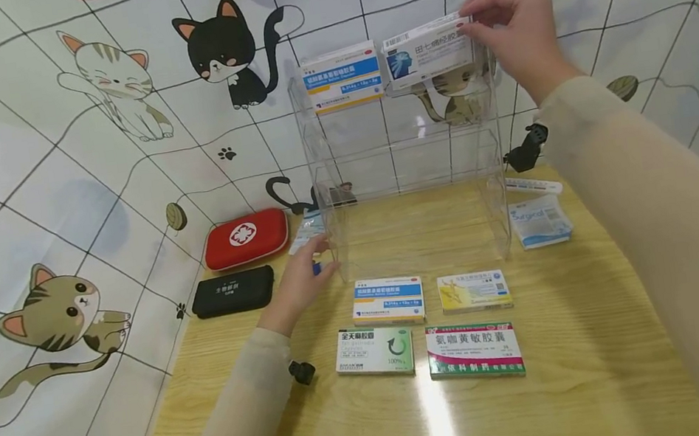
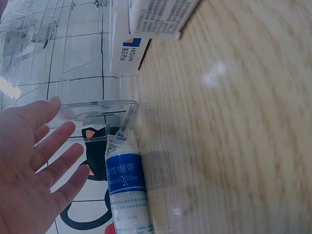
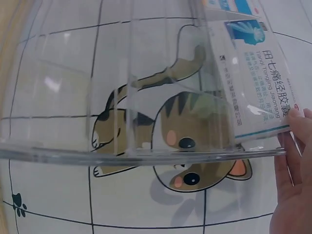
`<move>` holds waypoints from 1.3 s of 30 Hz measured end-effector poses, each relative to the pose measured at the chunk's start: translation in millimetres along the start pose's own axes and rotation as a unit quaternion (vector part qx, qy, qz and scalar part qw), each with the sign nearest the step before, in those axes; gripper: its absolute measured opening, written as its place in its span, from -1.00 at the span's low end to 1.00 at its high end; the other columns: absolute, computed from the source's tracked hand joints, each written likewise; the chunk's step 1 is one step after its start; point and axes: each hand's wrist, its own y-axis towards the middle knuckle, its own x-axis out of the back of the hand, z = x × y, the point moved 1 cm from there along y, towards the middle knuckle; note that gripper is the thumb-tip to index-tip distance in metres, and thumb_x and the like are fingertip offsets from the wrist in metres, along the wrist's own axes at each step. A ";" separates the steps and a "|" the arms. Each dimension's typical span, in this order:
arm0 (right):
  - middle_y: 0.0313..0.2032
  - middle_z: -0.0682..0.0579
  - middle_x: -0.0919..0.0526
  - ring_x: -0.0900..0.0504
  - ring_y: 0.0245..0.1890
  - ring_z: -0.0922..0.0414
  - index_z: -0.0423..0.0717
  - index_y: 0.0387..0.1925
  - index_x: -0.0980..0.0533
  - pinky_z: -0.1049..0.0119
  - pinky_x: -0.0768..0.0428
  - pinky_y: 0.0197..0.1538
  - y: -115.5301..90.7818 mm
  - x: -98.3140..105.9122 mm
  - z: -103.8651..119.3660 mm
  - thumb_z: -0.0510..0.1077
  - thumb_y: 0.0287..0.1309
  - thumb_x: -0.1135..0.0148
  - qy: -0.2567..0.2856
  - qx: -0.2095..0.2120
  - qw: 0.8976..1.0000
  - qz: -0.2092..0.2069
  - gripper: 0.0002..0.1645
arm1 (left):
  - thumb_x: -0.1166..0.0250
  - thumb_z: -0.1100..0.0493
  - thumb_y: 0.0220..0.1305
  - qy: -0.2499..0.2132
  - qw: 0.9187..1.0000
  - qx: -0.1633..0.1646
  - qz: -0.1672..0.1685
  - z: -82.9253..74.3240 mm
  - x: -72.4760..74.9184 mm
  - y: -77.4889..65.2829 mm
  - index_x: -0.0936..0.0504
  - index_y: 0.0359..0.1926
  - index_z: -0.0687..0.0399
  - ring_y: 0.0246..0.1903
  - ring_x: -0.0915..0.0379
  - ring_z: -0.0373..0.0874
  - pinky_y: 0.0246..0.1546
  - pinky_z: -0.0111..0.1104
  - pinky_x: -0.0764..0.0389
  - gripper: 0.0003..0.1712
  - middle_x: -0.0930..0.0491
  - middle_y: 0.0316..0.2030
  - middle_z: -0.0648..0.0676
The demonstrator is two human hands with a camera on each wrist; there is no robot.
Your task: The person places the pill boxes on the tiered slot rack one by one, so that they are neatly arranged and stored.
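My right hand pinches the right end of a white medicine box with a blue head picture. The box leans slightly tilted at the top tier of a clear plastic rack. Beside it on that tier stands a blue, white and orange medicine box. Low at the rack's left side is my left hand, its fingers spread and holding nothing in the left wrist view. A wrapped bandage roll lies close to those fingers.
Before the rack lie a second blue-and-orange box, a yellow-and-white box, a green-and-white box and a red-and-green box. A red case and black case sit left, a Surgical packet right. A tiled wall stands behind.
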 end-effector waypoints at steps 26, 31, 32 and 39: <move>0.31 0.01 -0.57 -0.43 0.38 -0.03 -0.10 0.13 -0.65 -0.01 -0.39 0.36 -171.7 11.9 -80.5 -0.10 0.20 -0.51 -0.157 0.101 0.982 0.036 -0.53 | -0.37 0.03 0.42 -0.009 1.000 -0.008 -0.002 1.6 -3.9 -1.3 -0.30 0.53 -0.08 0.41 -0.39 0.05 0.47 0.05 -0.37 -0.25 -0.57 0.30 0.04; 0.12 -0.04 -0.66 -0.51 0.12 0.20 -0.13 0.04 -0.67 0.38 -0.40 0.04 -214.5 13.4 -113.5 -0.22 0.11 -0.56 -0.180 0.112 0.976 0.053 -0.57 | -0.38 0.04 0.41 -0.010 1.000 -0.002 -0.005 0.3 -3.3 -1.2 -0.32 0.51 -0.10 0.41 -0.39 0.04 0.47 0.04 -0.37 -0.26 -0.58 0.30 0.03; 0.09 -0.02 -0.66 -0.50 0.06 0.28 -0.11 0.04 -0.66 0.45 -0.40 0.01 -223.6 13.7 -119.0 -0.21 0.12 -0.55 -0.183 0.101 0.976 0.064 -0.58 | -0.38 0.04 0.41 -0.010 1.000 -0.002 -0.005 0.2 -3.5 -1.3 -0.32 0.52 -0.09 0.41 -0.39 0.04 0.47 0.05 -0.37 -0.26 -0.58 0.30 0.04; 0.10 -0.02 -0.66 -0.58 0.01 0.14 -0.03 0.08 -0.65 0.36 -0.58 -0.05 -268.7 9.4 -141.0 -0.18 0.24 -0.46 -0.168 0.023 0.964 0.206 -0.63 | -0.37 0.00 0.42 -0.009 1.000 0.002 -0.001 0.3 -1.2 -3.5 -0.30 0.53 -0.11 0.42 -0.38 0.03 0.46 0.05 -0.39 -0.25 -0.57 0.30 0.01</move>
